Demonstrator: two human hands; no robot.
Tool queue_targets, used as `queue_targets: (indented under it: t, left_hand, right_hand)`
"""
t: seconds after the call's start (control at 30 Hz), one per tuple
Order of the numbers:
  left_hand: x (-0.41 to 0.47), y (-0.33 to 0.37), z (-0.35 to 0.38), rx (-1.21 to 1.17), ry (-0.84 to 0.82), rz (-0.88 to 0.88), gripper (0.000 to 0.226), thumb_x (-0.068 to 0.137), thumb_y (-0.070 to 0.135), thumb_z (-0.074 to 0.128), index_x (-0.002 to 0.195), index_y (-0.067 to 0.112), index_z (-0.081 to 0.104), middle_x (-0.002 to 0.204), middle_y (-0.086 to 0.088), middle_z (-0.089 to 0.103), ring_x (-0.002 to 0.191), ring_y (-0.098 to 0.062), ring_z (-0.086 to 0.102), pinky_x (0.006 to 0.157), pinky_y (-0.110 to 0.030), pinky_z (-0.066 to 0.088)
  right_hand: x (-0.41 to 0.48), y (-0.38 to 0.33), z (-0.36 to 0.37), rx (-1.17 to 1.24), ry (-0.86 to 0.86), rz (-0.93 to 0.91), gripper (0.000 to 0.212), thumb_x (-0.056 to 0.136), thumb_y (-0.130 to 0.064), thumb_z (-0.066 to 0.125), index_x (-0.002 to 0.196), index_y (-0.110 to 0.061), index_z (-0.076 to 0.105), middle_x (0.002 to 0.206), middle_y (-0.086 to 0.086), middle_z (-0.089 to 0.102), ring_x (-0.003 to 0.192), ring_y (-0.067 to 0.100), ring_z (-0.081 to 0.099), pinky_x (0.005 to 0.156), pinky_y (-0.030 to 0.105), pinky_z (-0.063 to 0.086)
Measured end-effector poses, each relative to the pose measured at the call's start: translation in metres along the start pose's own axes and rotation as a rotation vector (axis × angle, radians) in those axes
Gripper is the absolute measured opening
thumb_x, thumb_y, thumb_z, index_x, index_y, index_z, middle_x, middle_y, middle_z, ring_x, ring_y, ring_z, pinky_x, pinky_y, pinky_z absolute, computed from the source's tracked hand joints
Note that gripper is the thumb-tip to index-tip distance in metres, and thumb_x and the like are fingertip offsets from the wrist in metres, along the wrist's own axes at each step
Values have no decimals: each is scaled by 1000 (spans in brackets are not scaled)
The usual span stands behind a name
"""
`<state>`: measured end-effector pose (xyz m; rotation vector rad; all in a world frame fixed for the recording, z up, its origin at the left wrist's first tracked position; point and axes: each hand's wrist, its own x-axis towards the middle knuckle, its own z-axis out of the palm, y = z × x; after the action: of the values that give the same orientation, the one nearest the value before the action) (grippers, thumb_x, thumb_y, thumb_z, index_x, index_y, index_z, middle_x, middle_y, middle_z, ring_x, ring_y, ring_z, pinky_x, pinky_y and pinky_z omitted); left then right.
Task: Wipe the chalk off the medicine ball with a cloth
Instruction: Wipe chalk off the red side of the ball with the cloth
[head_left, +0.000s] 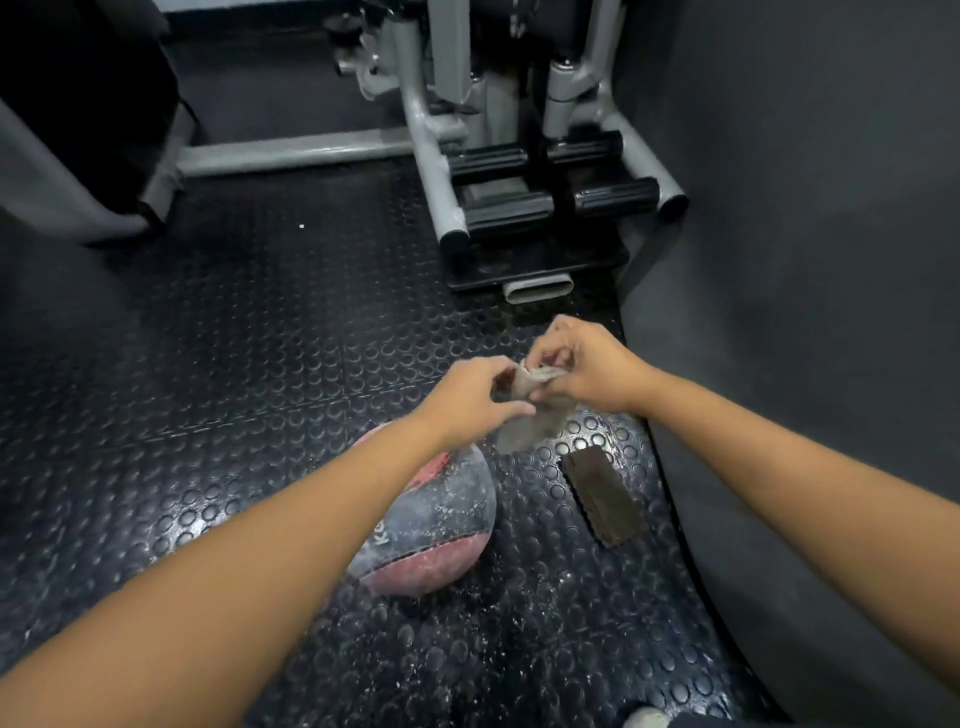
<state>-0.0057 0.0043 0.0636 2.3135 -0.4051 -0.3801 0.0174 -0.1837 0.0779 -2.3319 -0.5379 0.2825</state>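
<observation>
Both hands, left (470, 397) and right (592, 371), pinch the cloth (530, 410) above the floor (260, 322). The chalky ball (441, 525) lies below, beneath the left forearm. Best bunch the cloth into a firm pad, then steady the ball before wiping.

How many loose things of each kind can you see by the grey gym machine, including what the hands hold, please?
Round red-and-grey medicine ball, chalk-dusted: 1
Crumpled grey cloth, pinched by left hand and right hand: 1
Flat dark brown rectangular slab on the floor: 1
Total: 3
</observation>
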Motion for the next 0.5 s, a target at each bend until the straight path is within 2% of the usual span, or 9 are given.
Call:
queue_targets:
  t: [0.07,0.1,0.17,0.27,0.33,0.4,0.5]
  left_hand:
    - [-10,3,-19,-94,66,-17,24,78,27,80,91,11,68,83,-2,66,76,-15,57,70,-31,45]
    - [-16,4,-30,-138,84,-17,24,78,25,80,90,8,69,81,-8,68,73,-14,55,68,-32,44]
    - [-31,7,-51,-261,85,-22,16,80,17,78,88,6,70,81,-17,69,70,-12,56,67,-32,45]
    - [-53,15,-77,-443,48,-100,4,88,6,68,90,9,67,72,-3,67,63,-2,58,60,-17,43]
    - [-62,20,-88,-518,22,-146,7,92,7,64,97,11,67,80,-5,66,71,-11,58,59,-20,41]
    - [-67,23,-94,-629,6,-198,15,95,7,59,107,14,64,96,-7,69,85,-16,64,68,-26,49]
    - [-72,21,-97,-782,-11,-284,23,97,5,54,118,12,55,107,-7,69,98,-20,67,78,-32,56]
  right_hand:
    - [6,-28,-6,108,-9,-13,26,63,-5,87,83,-12,72,80,1,52,72,11,50,71,23,44]
    - [7,-41,-8,193,-20,-13,28,62,-2,87,83,-11,69,79,5,54,72,14,50,70,30,43]
    - [9,-60,-10,337,5,5,36,60,-2,88,82,-12,62,79,7,55,73,19,50,69,34,41]
    - [7,-78,-6,466,60,102,41,56,-22,92,81,-15,60,77,5,60,72,17,54,68,32,42]
    - [2,-87,0,638,35,142,28,63,-20,87,77,-15,63,72,0,63,70,13,57,67,28,43]
    - [-4,-91,9,902,6,196,16,72,-15,77,85,-12,69,81,1,70,79,17,65,78,34,49]
    - [-13,-97,23,1128,-22,226,36,84,-25,67,114,-6,65,108,12,69,102,27,65,93,44,50]
